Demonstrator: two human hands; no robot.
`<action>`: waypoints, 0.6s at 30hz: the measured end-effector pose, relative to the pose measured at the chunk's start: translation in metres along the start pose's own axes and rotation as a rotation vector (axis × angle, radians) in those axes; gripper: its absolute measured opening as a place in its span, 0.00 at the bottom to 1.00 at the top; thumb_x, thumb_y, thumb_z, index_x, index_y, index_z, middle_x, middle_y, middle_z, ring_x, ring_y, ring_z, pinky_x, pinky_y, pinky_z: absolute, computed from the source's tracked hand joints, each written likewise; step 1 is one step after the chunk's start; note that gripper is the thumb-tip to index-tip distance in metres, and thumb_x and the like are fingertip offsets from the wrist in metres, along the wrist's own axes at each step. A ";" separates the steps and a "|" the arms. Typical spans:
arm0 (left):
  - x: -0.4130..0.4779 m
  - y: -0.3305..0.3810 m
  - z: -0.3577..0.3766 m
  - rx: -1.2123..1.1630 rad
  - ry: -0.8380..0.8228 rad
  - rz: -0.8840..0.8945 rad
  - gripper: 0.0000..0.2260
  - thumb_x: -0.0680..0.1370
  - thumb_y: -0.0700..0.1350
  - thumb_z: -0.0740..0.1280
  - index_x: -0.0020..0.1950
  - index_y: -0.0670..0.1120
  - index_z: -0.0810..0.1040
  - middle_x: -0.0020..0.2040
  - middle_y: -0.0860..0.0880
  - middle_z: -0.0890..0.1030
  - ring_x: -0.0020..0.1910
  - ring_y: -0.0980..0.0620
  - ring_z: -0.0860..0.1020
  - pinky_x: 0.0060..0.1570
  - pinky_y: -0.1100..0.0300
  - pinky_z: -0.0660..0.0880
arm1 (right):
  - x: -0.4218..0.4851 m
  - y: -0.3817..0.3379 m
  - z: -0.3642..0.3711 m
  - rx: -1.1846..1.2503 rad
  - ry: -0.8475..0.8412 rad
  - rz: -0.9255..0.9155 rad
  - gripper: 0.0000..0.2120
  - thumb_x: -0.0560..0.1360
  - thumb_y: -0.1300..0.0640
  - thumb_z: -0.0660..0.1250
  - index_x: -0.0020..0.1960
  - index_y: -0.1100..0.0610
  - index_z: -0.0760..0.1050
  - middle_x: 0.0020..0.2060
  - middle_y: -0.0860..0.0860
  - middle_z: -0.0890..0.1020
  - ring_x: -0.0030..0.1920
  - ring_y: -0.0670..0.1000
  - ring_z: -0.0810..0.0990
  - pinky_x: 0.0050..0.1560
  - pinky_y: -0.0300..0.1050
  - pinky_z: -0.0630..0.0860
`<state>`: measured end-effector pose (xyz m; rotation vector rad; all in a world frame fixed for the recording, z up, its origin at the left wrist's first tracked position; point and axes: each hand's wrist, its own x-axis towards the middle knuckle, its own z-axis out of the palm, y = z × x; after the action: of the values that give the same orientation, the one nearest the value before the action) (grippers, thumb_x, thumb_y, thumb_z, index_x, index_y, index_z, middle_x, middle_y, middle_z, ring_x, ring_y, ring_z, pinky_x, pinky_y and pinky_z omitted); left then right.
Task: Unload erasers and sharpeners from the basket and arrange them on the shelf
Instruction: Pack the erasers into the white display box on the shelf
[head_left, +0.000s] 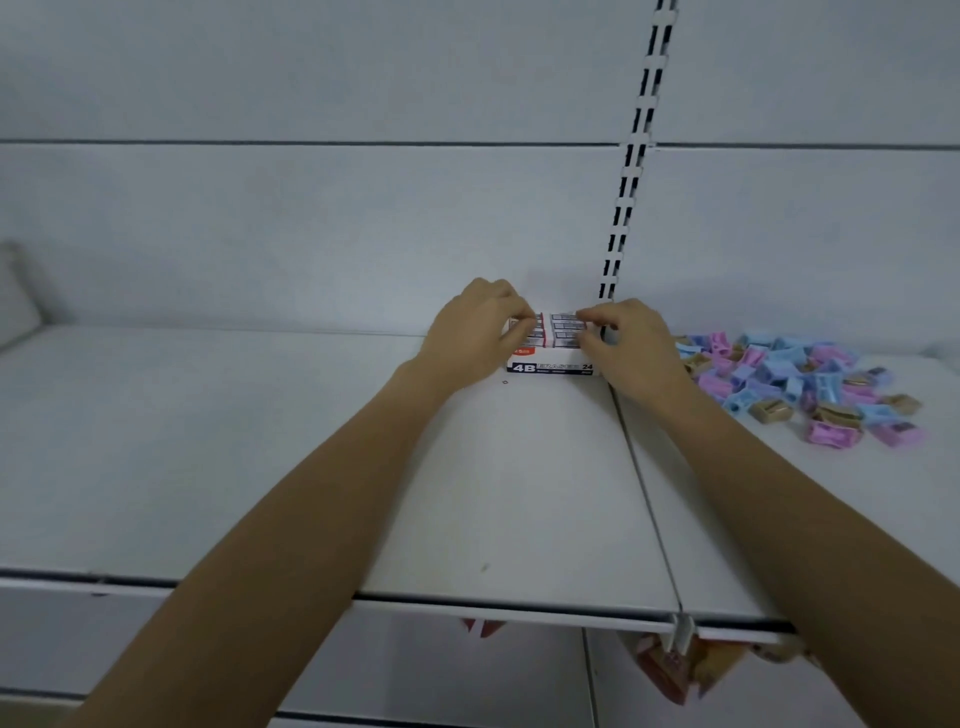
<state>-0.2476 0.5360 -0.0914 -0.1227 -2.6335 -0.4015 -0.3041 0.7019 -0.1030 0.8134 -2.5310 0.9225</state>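
Two bare hands meet at the back of a white shelf (208, 441), and we read the scene from its left edge. At nine o'clock in our view, a pale, blurred object (15, 296) leans at the shelf's far end; we cannot tell what it is. Moving rightward, our left forearm runs up from seven o'clock to the left hand (475, 332). Its fingers curl down over the left column of erasers (566, 328) and the thumb closes in beneath them, so it grips that side. The erasers sit in rows inside an open white eraser box (551, 366), its front marked "4B" and "24". The box rests on the shelf close to the back wall, just left of the seam between two shelf panels. At three o'clock of the box, our right hand (631, 345) pinches the right column of erasers between forefinger and thumb, its other fingers curled behind. Straight up at twelve o'clock from that hand, a slotted upright (638, 156) rises on the wall. Farther toward three o'clock, apart from the right hand, a loose heap of pink, blue and tan sharpeners (800, 384) lies on the right panel. Down at five o'clock, under the shelf's front edge, reddish packets (670, 670) show, too blurred to read.
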 end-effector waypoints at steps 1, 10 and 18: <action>-0.001 0.000 -0.001 0.034 -0.036 0.019 0.12 0.80 0.47 0.59 0.55 0.46 0.80 0.55 0.48 0.77 0.56 0.47 0.70 0.52 0.55 0.69 | 0.000 0.001 0.000 -0.026 0.003 -0.016 0.11 0.75 0.62 0.63 0.55 0.60 0.80 0.51 0.59 0.81 0.53 0.58 0.75 0.57 0.46 0.66; -0.007 -0.004 -0.013 0.121 -0.237 0.066 0.15 0.81 0.49 0.55 0.63 0.49 0.76 0.62 0.50 0.74 0.62 0.48 0.67 0.57 0.54 0.67 | -0.003 0.000 -0.002 -0.196 -0.094 -0.117 0.12 0.76 0.61 0.59 0.50 0.62 0.80 0.46 0.59 0.80 0.50 0.57 0.74 0.52 0.44 0.61; -0.007 -0.011 -0.013 0.043 -0.294 0.031 0.15 0.81 0.48 0.55 0.65 0.49 0.74 0.65 0.48 0.72 0.64 0.47 0.66 0.64 0.49 0.65 | -0.004 0.000 0.003 -0.187 -0.076 -0.079 0.13 0.76 0.58 0.59 0.57 0.58 0.77 0.50 0.57 0.78 0.53 0.60 0.73 0.54 0.50 0.68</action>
<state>-0.2379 0.5217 -0.0867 -0.2235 -2.9226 -0.3381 -0.3014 0.7015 -0.1071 0.8975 -2.5812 0.6299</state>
